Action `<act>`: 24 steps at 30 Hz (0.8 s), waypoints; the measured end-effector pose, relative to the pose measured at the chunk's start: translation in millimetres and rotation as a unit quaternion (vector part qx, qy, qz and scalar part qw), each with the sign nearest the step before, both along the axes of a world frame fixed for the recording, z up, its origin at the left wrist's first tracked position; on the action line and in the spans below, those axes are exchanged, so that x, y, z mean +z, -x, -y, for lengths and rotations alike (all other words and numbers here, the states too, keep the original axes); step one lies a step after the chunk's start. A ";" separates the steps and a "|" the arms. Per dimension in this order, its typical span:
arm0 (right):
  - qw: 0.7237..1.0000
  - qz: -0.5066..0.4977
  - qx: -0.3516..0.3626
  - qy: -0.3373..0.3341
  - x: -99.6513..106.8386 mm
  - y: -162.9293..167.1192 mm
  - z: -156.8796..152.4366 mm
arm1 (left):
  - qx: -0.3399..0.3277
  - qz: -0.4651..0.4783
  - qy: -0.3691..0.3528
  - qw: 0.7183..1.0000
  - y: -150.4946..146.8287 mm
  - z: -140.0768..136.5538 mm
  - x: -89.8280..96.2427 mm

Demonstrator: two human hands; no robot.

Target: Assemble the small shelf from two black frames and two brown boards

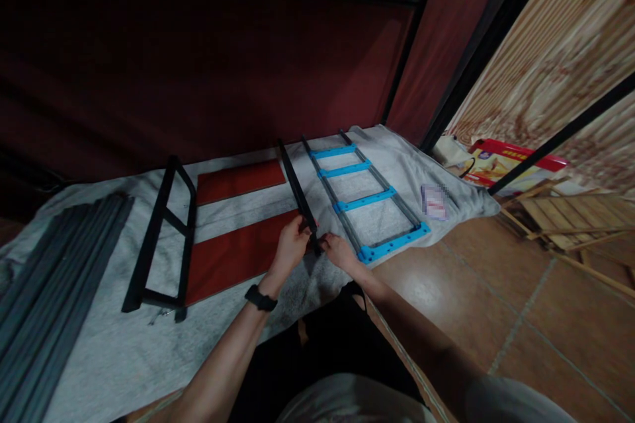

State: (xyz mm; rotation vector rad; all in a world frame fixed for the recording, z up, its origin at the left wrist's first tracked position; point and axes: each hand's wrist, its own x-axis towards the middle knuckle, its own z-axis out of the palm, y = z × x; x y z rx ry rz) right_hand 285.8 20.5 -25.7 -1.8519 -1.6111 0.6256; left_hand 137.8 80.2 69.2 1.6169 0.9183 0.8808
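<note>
My left hand (292, 242), with a dark watch on its wrist, is closed at the near end of a long black metal bar (297, 193). My right hand (339, 252) is pinched against the other side of that same end. Whatever sits between its fingers is too small to make out. Left of the bar lie two reddish-brown panels (233, 254) on a grey blanket (114, 350). To the right rests a ladder-like piece of grey tubes with blue crosspieces (367, 201), close to my right hand.
A black frame (155, 238) leans at the left, with small metal parts (166, 314) by its foot. Several grey tubes (74, 264) lie farther left. A printed sheet (434, 203) is on the blanket. Beyond are a red box (516, 162) and a wooden folding piece (585, 215) on tiles.
</note>
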 end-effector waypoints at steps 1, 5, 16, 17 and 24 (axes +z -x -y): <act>1.000 0.013 0.007 0.000 -1.4 -0.6 -0.3 | -0.001 0.004 0.005 1.000 -0.1 0.2 0.5; 0.999 0.041 0.015 0.000 -7.5 0.1 0.4 | -0.010 0.019 0.026 0.999 1.7 2.9 -1.8; 0.997 0.062 0.015 0.032 -0.9 1.7 0.3 | 0.005 0.026 0.030 0.999 6.0 4.8 -2.9; 0.999 0.042 0.010 0.033 -0.3 1.4 0.5 | 0.006 0.031 0.029 0.999 6.3 5.0 -2.6; 0.997 -0.045 -0.025 0.055 0.4 3.9 -0.1 | 0.012 0.038 0.047 0.998 6.6 8.0 0.5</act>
